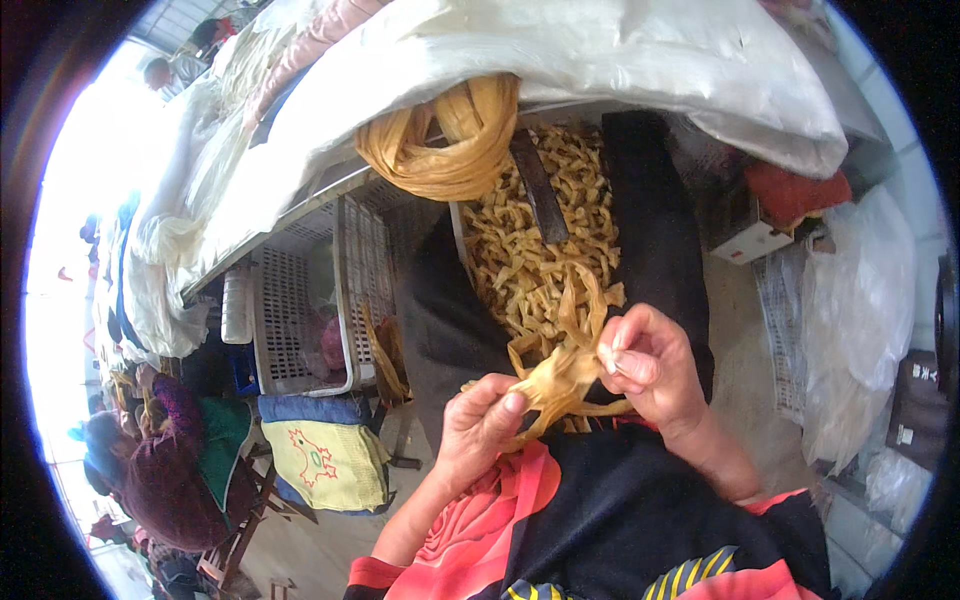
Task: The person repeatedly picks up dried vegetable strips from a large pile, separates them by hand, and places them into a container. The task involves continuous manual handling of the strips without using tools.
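My left hand (480, 420) pinches a bunch of thin, tan, leathery strips (559, 379) between thumb and fingers. On the other side my right hand (649, 367) grips the same bunch near its knot, fingertips pressed together. Loose ends loop upward and trail down from between the hands. Just beyond, a tray full of short knotted tan pieces (536, 262) sits between my dark-clothed legs; its near part is partly hidden by the bunch. Across it lies a dark flat bar (540, 191). A thick coil of long tan strips (446, 146) hangs over the table edge above the tray.
White plastic sheeting (570, 49) covers the table ahead. A white perforated basket (300, 322) and a stool with a yellow cushion (322, 465) stand at left, near a seated person (165, 480). At right are a red cloth (799, 195) on a box and clear plastic bags (859, 322).
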